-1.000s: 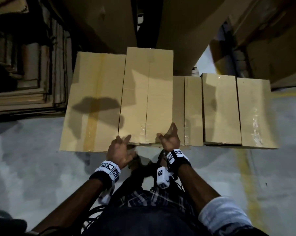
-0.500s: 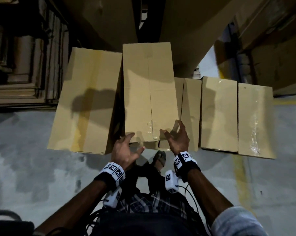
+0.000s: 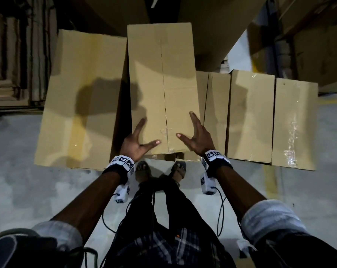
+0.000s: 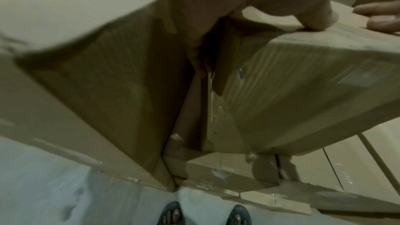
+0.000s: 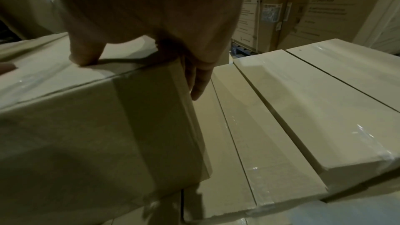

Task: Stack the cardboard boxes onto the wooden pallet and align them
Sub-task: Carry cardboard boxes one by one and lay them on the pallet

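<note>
up close, the only writing you can read sits on the tall cartons [image 5: 324, 6] behind the stack in the right wrist view: "do not clamp" at the top of 1 and a heading that looks like "caution" below it; the smaller print and the pasted labels are too blurred to read. your wrist bands [image 3: 123, 161] carry black-and-white square markers, no words.

your left hand [image 3: 133, 144] clasps the near left corner of the middle box [image 3: 163, 84]: the thumb lies flat on the top face pointing toward the tape seam, the forefinger runs along the left edge, and the left wrist view shows the other fingers [image 4: 199, 61] reaching down the left side wall into the gap beside the big box [image 3: 82, 97]. your right hand [image 3: 197, 138] mirrors it on the near right corner, thumb spread wide on top, the fingers [image 5: 199, 81] straight and pressed against the right side wall. neither hand curls into a fist; both are splayed wide across top and side.

the middle box stands higher than its neighbours, resting on lower boxes [image 4: 220, 168] whose ends show beneath its near edge. to its right 3 flatter boxes [image 3: 250, 117] lie side by side, their tape glinting. the wooden pallet itself cannot be made out under the stack. your sandalled feet [image 3: 159, 169] stand on the concrete floor [image 3: 28, 190] just in front.
</note>
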Demonstrator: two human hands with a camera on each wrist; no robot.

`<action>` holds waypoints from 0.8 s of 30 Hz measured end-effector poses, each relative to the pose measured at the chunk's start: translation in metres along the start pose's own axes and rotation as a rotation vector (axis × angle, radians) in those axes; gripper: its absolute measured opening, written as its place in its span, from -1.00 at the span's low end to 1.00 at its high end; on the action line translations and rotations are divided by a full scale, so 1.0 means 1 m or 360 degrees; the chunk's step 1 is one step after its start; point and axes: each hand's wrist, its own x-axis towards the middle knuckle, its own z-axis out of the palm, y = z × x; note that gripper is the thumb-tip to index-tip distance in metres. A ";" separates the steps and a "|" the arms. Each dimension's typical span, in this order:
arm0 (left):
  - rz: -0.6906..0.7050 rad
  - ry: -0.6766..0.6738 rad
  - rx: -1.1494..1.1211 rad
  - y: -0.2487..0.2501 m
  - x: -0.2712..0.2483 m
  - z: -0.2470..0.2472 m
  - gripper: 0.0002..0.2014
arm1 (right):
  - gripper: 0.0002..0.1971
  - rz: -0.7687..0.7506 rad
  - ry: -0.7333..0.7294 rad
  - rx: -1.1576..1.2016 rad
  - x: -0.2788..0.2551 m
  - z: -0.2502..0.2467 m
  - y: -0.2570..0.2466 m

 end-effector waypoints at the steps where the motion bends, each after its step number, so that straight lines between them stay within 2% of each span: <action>1: 0.0026 0.0063 -0.0012 0.002 0.001 0.004 0.11 | 0.01 -0.0044 0.0046 -0.0022 0.002 0.001 0.000; 7: 0.0022 0.0410 0.0148 0.033 -0.007 0.011 0.17 | 0.06 -0.0068 0.0255 -0.0234 -0.002 -0.014 -0.017; 12: 0.0019 0.0270 0.0411 0.080 -0.031 -0.010 0.17 | 0.06 0.0017 0.0307 -0.0318 -0.034 -0.055 -0.038; 18: 0.0235 0.0333 0.0487 0.128 -0.053 -0.033 0.18 | 0.08 -0.0007 0.0532 -0.0188 -0.088 -0.100 -0.066; 24: 0.0640 0.0401 0.0415 0.167 -0.086 -0.064 0.17 | 0.11 0.0056 0.0910 -0.0127 -0.151 -0.114 -0.099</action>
